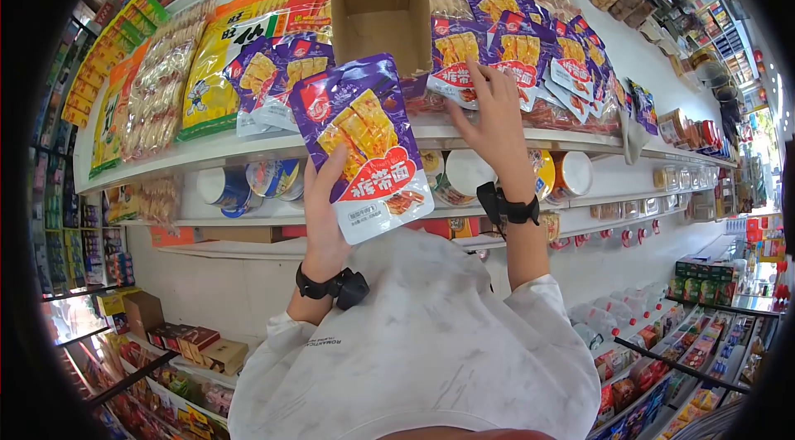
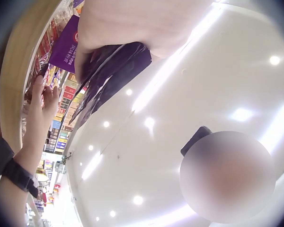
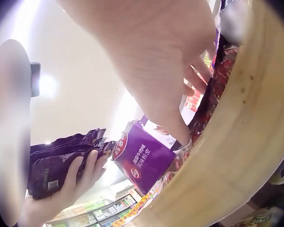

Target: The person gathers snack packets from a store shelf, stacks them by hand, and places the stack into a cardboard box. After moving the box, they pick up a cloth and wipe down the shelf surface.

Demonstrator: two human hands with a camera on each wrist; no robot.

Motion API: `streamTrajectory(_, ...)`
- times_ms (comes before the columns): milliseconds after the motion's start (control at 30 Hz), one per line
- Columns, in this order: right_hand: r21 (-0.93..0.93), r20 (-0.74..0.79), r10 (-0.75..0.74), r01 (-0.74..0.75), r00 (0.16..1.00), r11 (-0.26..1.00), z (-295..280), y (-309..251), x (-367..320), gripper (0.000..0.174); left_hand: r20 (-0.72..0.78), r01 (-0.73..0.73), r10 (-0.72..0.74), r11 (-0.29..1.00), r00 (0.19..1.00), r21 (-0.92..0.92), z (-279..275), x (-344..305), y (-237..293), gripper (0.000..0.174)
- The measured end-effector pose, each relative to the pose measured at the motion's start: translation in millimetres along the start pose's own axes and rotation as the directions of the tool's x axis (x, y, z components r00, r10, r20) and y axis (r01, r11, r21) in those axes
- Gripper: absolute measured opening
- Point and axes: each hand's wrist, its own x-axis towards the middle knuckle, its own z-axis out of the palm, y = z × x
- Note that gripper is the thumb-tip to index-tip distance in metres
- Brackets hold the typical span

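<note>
Left hand grips purple packets; right hand is beside the shelf edge.

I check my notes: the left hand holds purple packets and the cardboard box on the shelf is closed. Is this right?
No: the cardboard box on the shelf is open, as the head view shows. The left hand holds purple packets.

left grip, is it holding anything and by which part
The left grip holds several purple packets by their left side, as the head view shows.

The held purple packet reads "裤带面", the yellow bag "旺", the shirt "ROMANTIC".
</note>
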Motion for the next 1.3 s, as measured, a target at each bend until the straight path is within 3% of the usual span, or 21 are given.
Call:
streamTrajectory(167, -0.074, -0.018, -0.014, 0.013, 1.0, 0.997, 11, 6, -1, 0.057, 0.012, -0.003, 0.003, 1.0, 1.0, -0.002, 2, -1, 3, 0.041)
streamTrajectory(267, -0.089, -0.078, -0.097, 0.09, 0.992, 0.992, 5, -7, 1, 0.059, 0.01, 0.001, -0.001, 1.0, 1.0, -0.02, 2, -1, 3, 0.041)
streamTrajectory(567, 0.049, 0.014, 0.073, -0.073, 0.997, 0.996, 4, -6, 1, 0.069, -0.016, -0.005, 0.005, 1.0, 1.0, -0.012, 5, -4, 3, 0.041)
streamTrajectory(667, 0.101, -0.097, 0.096, -0.086, 0.991, 0.991, 10, 7, -2, 0.057, -0.005, -0.002, 0.002, 1.0, 1.0, -0.007, 3, -4, 4, 0.041)
streamTrajectory(700, 0.301, -0.128, 0.249, -0.202, 0.96, 0.932, 7, 7, 0, 0.054, 0.002, -0.003, 0.003, 1.0, 1.0, -0.011, 1, -3, 3, 0.04)
streamTrajectory(767, 0.659, -0.079, 0.539, -0.362, 0.839, 0.659, -3, 1, 0, 0.048, 0.033, -0.013, 0.014, 0.999, 0.999, -0.03, 0, -4, 3, 0.042)
streamTrajectory(867, 0.735, -0.007, 0.838, -0.566, 0.545, 0.374, -50, -50, -2, 0.049, 0.073, -0.023, 0.028, 0.998, 0.997, -0.056, 4, -6, 3, 0.045)
streamTrajectory(933, 0.743, -0.213, 0.725, -0.373, 0.655, 0.556, -54, -68, -23, 0.054, 0.067, -0.007, 0.01, 0.999, 0.998, -0.049, 7, -2, 3, 0.045)
streamTrajectory(1000, 0.582, -0.443, 0.367, -0.049, 0.818, 0.812, -59, -85, -25, 0.056, 0.072, 0.005, -0.001, 0.999, 0.997, -0.044, 8, -3, 0, 0.048)
streamTrajectory(1033, 0.455, -0.376, 0.159, 0.033, 0.913, 0.89, -63, -97, -23, 0.06, 0.091, 0.025, -0.019, 0.998, 0.996, -0.063, 10, -4, 1, 0.049)
streamTrajectory(1067, 0.344, -0.282, -0.072, 0.171, 0.957, 0.923, -68, -110, -22, 0.065, 0.112, 0.045, -0.035, 0.996, 0.993, -0.082, 11, -5, 1, 0.05)
streamTrajectory(1100, 0.278, -0.176, -0.285, 0.326, 0.942, 0.904, -72, -122, -21, 0.07, 0.15, -0.031, 0.02, 0.997, 0.989, 0.072, 7, -3, -4, 0.048)
streamTrajectory(1133, 0.363, 0.068, -0.296, 0.253, 0.953, 0.897, -69, -132, -22, 0.08, 0.174, -0.015, 0.011, 1.0, 0.985, 0.019, 3, -4, -9, 0.048)
streamTrajectory(1200, 0.423, 0.17, -0.268, 0.175, 0.948, 0.889, -58, -143, -25, 0.09, 0.222, 0.016, 0.005, 0.996, 0.975, -0.089, -1, -7, -14, 0.052)
streamTrajectory(1233, 0.437, 0.174, -0.281, 0.181, 0.944, 0.881, -59, -142, -25, 0.093, 0.127, 0.072, -0.075, 0.997, 0.989, 0.029, 6, -7, -9, 0.059)
streamTrajectory(1300, 0.464, 0.182, -0.309, 0.195, 0.934, 0.864, -59, -137, -22, 0.1, 0.384, 0.075, 0.006, 0.977, 0.923, -0.197, -7, 4, -10, 0.058)
